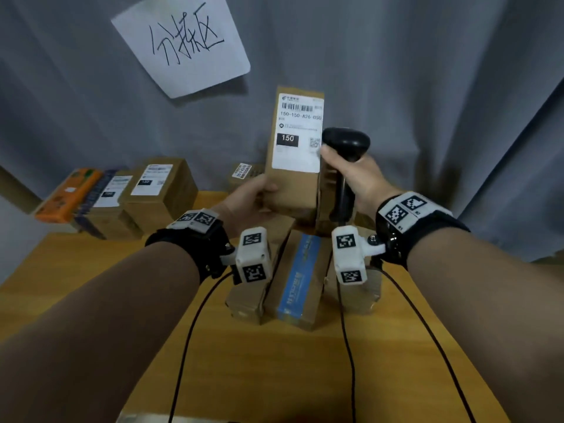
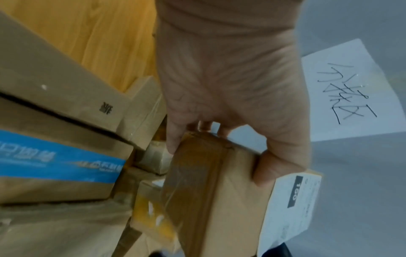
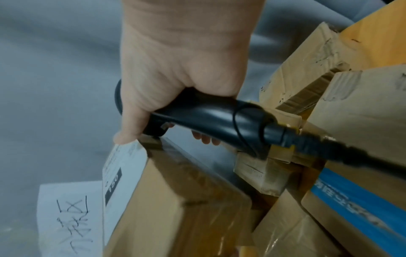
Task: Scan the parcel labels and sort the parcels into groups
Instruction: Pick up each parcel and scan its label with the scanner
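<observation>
My left hand (image 1: 259, 199) grips the bottom of a tall brown parcel (image 1: 293, 181) and holds it upright over the table, its white label (image 1: 297, 132) marked 150 turned toward me. In the left wrist view the thumb and fingers wrap the parcel's (image 2: 219, 191) end. My right hand (image 1: 357, 175) grips a black barcode scanner (image 1: 346, 145) by its handle, right beside the parcel's right edge. In the right wrist view the thumb (image 3: 127, 132) touches the label's (image 3: 123, 167) corner while the scanner (image 3: 208, 118) sits in the fist.
Several unsorted parcels lie under my wrists, one with blue tape (image 1: 300, 279). A sorted group of labelled boxes (image 1: 158, 190) and an orange pack (image 1: 70, 193) stands at the back left of the wooden table (image 1: 274, 370). A handwritten sign (image 1: 183, 41) hangs on the grey curtain. Black cables (image 1: 189, 331) trail toward me.
</observation>
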Available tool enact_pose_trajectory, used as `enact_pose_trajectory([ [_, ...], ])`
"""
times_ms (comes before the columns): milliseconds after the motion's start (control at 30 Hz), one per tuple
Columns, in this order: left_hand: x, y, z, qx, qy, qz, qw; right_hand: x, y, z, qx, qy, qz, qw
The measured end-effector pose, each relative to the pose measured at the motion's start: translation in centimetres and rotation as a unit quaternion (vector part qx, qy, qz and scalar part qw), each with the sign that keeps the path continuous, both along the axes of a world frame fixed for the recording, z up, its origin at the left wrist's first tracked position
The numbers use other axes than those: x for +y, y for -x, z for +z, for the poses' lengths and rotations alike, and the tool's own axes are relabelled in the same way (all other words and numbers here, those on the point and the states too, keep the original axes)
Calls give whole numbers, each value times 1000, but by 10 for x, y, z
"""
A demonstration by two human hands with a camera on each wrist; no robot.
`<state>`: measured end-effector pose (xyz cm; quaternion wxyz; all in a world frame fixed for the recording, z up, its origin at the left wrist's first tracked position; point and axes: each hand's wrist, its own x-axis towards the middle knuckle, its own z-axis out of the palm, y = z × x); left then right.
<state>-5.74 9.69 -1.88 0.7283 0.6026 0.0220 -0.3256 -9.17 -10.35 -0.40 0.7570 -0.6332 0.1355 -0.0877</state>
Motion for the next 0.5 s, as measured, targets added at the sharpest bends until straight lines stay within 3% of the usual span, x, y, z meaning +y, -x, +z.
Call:
enact_pose_trajectory([
  [133,-14,12,5,-46,-5,-75,996,1,11,5,-6,-64,9,998],
  [267,-15,11,-7,-110,-60,-112,986,-5,27,-1,-20,-50,34,998],
  [500,-19,10,-7,-121,-75,-177,974,-20,49,-15,-16,-47,52,997],
])
